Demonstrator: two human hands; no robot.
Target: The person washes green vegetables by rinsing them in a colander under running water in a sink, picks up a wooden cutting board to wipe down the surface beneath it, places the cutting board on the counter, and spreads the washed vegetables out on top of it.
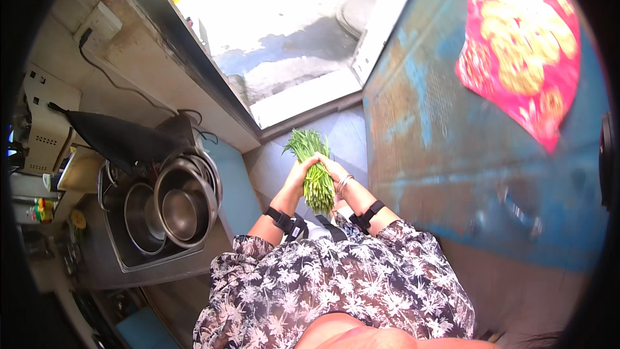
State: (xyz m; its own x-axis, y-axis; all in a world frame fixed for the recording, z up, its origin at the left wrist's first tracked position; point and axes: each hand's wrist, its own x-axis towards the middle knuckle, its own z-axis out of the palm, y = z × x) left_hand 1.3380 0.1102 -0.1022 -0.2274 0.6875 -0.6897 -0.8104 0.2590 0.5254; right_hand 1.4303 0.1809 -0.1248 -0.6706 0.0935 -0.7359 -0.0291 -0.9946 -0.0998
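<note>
A thick bunch of long green stems [318,184], with thin leaves at its far end and pale cut ends towards my body, is held in front of me above the floor. Around its left side wraps my left hand [297,177]. My right hand [333,168] clasps it from the right, and the two thumbs meet over the top. Most fingers are hidden beneath the stems. Silver bracelets [344,183] circle my right wrist, and each forearm wears a black strap.
To the left, a sink [127,267] contains metal basins [186,203] beside a black cloth [121,138]. A cable [123,88] runs along the wall to a socket. Ahead is a doorway [300,99] to bright ground. The blue, worn door [411,155] at right bears a red-and-gold decoration [523,48].
</note>
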